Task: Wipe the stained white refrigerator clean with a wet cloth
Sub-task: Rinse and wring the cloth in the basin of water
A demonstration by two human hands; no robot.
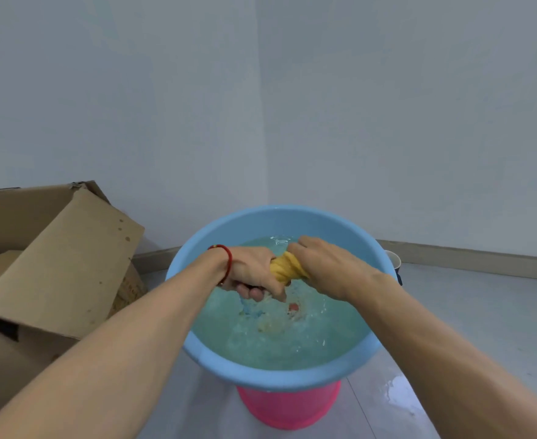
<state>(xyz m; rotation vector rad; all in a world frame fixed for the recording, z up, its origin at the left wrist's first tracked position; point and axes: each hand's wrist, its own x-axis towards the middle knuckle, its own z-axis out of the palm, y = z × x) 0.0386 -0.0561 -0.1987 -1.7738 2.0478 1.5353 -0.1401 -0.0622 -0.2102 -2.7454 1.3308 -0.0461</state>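
Both fists clamped on the yellow cloth (287, 267), left hand (252, 270) and right hand (322, 264) twisting it between them, right over the blue basin (197, 248) beneath — best wring firmly, low over the water, leaving it damp, not dripping; no refrigerator in view.

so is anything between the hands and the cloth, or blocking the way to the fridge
Nothing is between them: the left hand and right hand both grip the twisted yellow cloth directly, above the water in the blue basin. The fridge is not in view, so that path cannot be judged.
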